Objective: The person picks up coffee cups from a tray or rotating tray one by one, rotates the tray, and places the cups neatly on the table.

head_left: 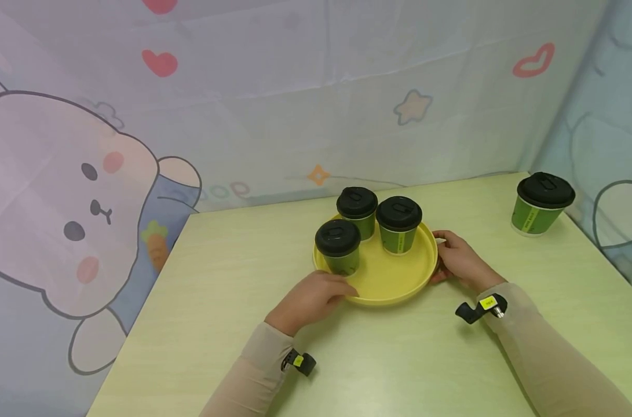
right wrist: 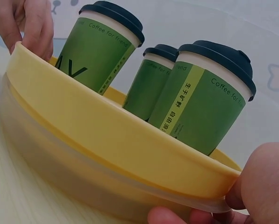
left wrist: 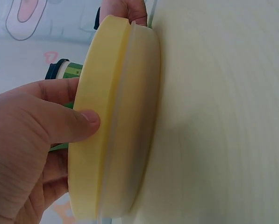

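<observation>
A round yellow tray (head_left: 394,284) carries three green paper cups with black lids: one at the left (head_left: 342,255), one at the back (head_left: 360,217), one at the right (head_left: 399,231). Beneath it is a pale translucent round base (left wrist: 132,121). My left hand (head_left: 316,298) pinches the tray's near-left wall, thumb (left wrist: 81,125) on the outside and fingers over the rim. At the right edge, my right hand (head_left: 456,260) grips the tray and base, its fingertips (right wrist: 165,216) low against the base. Part of that hand is cut off in the right wrist view.
Another green cup with a black lid (head_left: 540,205) stands at the table's right edge. The pale yellow-green table (head_left: 232,278) meets a printed cloth backdrop (head_left: 274,104) behind and to the sides. Both wrists wear black camera straps.
</observation>
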Motion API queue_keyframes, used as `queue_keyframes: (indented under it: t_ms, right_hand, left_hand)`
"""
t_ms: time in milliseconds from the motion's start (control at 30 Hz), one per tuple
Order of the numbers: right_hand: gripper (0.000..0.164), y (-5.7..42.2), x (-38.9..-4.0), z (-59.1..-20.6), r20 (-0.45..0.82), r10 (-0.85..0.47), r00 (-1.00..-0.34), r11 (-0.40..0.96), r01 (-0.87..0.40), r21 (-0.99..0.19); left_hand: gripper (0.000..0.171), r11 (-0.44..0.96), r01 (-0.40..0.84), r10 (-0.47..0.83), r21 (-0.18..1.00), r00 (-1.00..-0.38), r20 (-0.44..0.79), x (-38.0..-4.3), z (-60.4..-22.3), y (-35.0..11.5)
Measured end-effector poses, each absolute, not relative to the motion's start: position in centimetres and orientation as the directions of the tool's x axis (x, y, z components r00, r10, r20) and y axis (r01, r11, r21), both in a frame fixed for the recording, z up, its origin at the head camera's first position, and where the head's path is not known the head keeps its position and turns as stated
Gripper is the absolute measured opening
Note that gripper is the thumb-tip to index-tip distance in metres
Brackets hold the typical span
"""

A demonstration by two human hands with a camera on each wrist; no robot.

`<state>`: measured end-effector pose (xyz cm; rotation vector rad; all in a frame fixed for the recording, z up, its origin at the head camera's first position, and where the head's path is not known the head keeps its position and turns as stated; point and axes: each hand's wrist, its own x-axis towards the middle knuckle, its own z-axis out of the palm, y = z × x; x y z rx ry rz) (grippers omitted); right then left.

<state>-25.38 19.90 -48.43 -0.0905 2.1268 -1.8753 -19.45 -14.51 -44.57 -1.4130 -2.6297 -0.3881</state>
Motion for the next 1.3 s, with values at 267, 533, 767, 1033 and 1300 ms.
queue_keyframes:
  t_ms: [267,533,767,1033,1300]
  right_hand:
    - [0.049,20.0,-25.6,-48.6,-0.188,-0.243,-0.952,0.151,0.154,-0.976]
    - [0.05,20.1,-25.5,-48.8,-0.182,-0.268,-0.946,0.14,0.149,-0.979]
    - [0.049,20.3,-25.5,-48.8,-0.179,-0.28,-0.943,0.144,0.143,-0.979]
    - [0.049,20.7,-25.6,-49.0,-0.191,-0.28,-0.941,0.14,0.156,-0.978]
    - [0.048,20.6,-25.6,-49.1,-0.185,-0.285,-0.94,0.145,0.148,-0.978]
  left_hand:
    - [0.024,0.542,0.776,0.7,0.322,-0.629,0.338,-20.1,-44.3,-17.2]
    - [0.02,0.559,0.429,0.263,0.709,-0.903,0.339,-22.3,-43.7,-20.2]
    - [0.038,0.463,-0.007,-0.069,0.886,-0.997,0.029,-24.5,-46.0,-19.0]
    - [0.052,0.314,-0.085,-0.1,0.946,-0.993,-0.056,-25.8,-49.2,-16.9]
    - [0.035,0.3,-0.02,-0.161,0.954,-0.987,0.03,-25.6,-50.5,-16.7]
